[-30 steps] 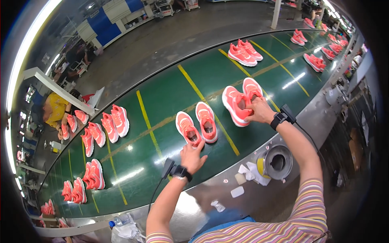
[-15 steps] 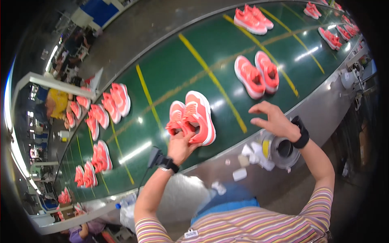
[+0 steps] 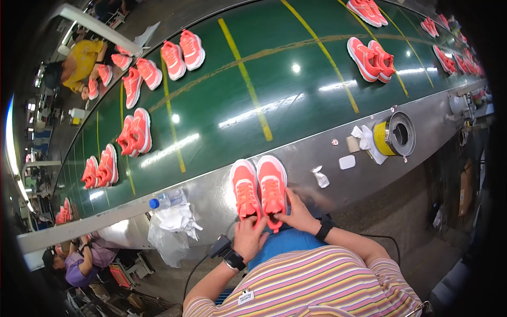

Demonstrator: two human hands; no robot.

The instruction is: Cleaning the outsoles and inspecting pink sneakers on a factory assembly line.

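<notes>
A pair of coral sneakers with white soles stands on the metal ledge right in front of me, toes pointing away. My left hand [image 3: 248,238] grips the heel of the left sneaker [image 3: 245,187], its fingers at the collar opening. On the right sneaker [image 3: 273,185], my right hand [image 3: 300,214] has its thumb at the heel opening and fingers along the outer side. The two shoes sit side by side, heels toward my body. Parts of both heels are hidden behind my fingers.
Other coral sneaker pairs stand on the green belt [image 3: 211,100]. Along the metal ledge [image 3: 327,142] are a round tin [image 3: 393,134], white paper scraps [image 3: 364,140] and a clear bottle [image 3: 171,198] beside crumpled paper. Two people work at the left, one in yellow [image 3: 84,58].
The sneaker pair has come off the green belt onto the ledge near my body. My right hand, empty before, now holds the right sneaker. My view has shifted.
</notes>
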